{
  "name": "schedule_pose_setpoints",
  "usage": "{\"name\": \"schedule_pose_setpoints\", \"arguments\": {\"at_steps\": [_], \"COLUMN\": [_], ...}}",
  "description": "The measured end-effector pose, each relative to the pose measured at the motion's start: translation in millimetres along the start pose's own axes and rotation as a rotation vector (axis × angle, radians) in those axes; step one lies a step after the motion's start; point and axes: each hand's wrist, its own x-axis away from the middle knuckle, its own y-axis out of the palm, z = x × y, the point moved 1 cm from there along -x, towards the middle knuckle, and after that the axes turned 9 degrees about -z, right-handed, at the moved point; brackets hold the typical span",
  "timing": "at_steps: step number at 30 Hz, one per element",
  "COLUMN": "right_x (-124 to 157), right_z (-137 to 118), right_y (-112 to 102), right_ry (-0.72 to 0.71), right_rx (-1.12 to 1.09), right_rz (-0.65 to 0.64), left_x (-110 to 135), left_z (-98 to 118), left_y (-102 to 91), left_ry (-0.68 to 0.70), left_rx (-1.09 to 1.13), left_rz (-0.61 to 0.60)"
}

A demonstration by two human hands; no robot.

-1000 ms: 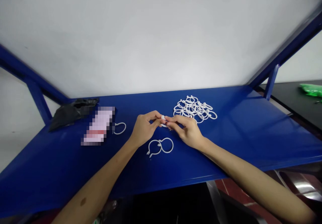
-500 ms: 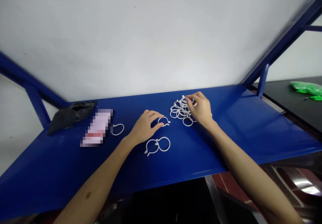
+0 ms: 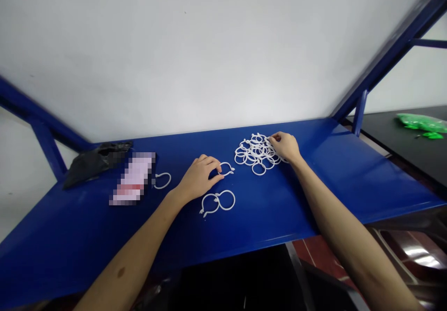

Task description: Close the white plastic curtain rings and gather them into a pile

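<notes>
Between the thumb and fingers of my left hand [image 3: 199, 179] is a white plastic snap ring [image 3: 232, 170], its clasp ends apart and pointing right. My right hand [image 3: 287, 148] is at the right edge of a pile of white plastic rings [image 3: 259, 151], fingertips pinched on a ring there; the curled fingers partly hide the grip. Below my left hand, an unclasped ring [image 3: 202, 202] lies against a closed ring [image 3: 234, 200]. One more ring [image 3: 170, 179] lies to the left, with its gap facing left.
The blue tabletop [image 3: 265, 218] holds everything. A pixelated pink rectangular item [image 3: 134, 178] and a crumpled black plastic bag [image 3: 94, 162] lie at the left. A pale wall [image 3: 216, 59] rises behind, between blue metal frame bars [image 3: 359, 113]. A green bag [image 3: 422, 122] rests on a dark surface at right.
My right hand has shifted from over the top of the pile to its right side, uncovering more rings. My left hand keeps its ring, nearly still.
</notes>
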Motion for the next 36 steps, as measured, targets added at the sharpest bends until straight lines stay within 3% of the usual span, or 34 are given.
{"name": "schedule_pose_setpoints", "arguments": {"at_steps": [5,12,15,18,21,26,32,36], "right_x": [4,16,34,60,85,99,99,101], "right_z": [-7,-24,-47,-76,-101,-117,-115,-117], "right_y": [-4,-13,-11,0,12,18,8,11], "right_ry": [0.026,-0.149,-0.345,-0.517,-0.547,-0.456,-0.587,-0.595], "right_rx": [-0.058,-0.086,-0.224,-0.396,-0.590,-0.917,-0.734,-0.805], "right_rz": [0.050,0.266,0.157,-0.116,-0.262,-0.284,-0.210,-0.225], "left_x": [0,0,1,2,4,5,4,3], "left_z": [4,10,15,21,26,32,31,33], "left_y": [-3.0,-4.7,-6.2,-7.5,-7.1,0.4,4.0,-1.9], "left_ry": [0.002,0.014,0.043,0.049,0.032,0.057,0.014,-0.080], "left_rx": [0.026,0.003,-0.042,-0.099,-0.141,-0.136,0.096,0.180], "left_rz": [0.012,0.115,0.231,0.337,0.425,0.470,0.436,0.387]}}
